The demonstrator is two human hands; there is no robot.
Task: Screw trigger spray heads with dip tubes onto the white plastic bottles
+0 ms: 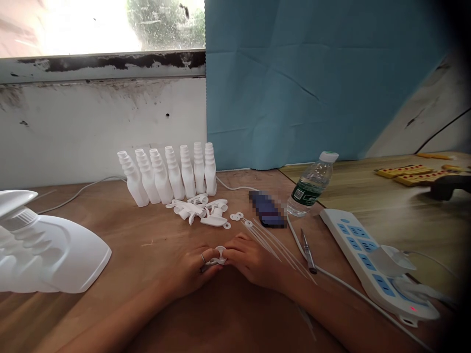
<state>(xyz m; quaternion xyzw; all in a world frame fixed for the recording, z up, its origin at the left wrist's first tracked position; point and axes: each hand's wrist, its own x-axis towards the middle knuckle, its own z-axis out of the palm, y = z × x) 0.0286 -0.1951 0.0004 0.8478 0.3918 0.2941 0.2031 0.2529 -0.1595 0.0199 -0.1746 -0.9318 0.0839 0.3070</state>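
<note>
Close to my body, my left hand (195, 267) wears a ring and grips a small white trigger spray head (221, 256), whose lower part its fingers cover. From the other side, my right hand (252, 260) pinches the same piece, thumb and forefinger pressed against its round end. Just beyond lies a loose pile of white trigger spray heads (191, 210). Several flat white washers (235, 216) are scattered to the right of that pile. Thin clear dip tubes (274, 245) run across the table beside and partly under my right forearm.
Several white bottles (176, 179) stand uncapped in a row by the wall. Large finished-looking white bottles (73, 255) are at left. On the right are a blurred-out phone (268, 210), a screwdriver (309, 255), a water bottle (311, 184) and a power strip (362, 260) with cables.
</note>
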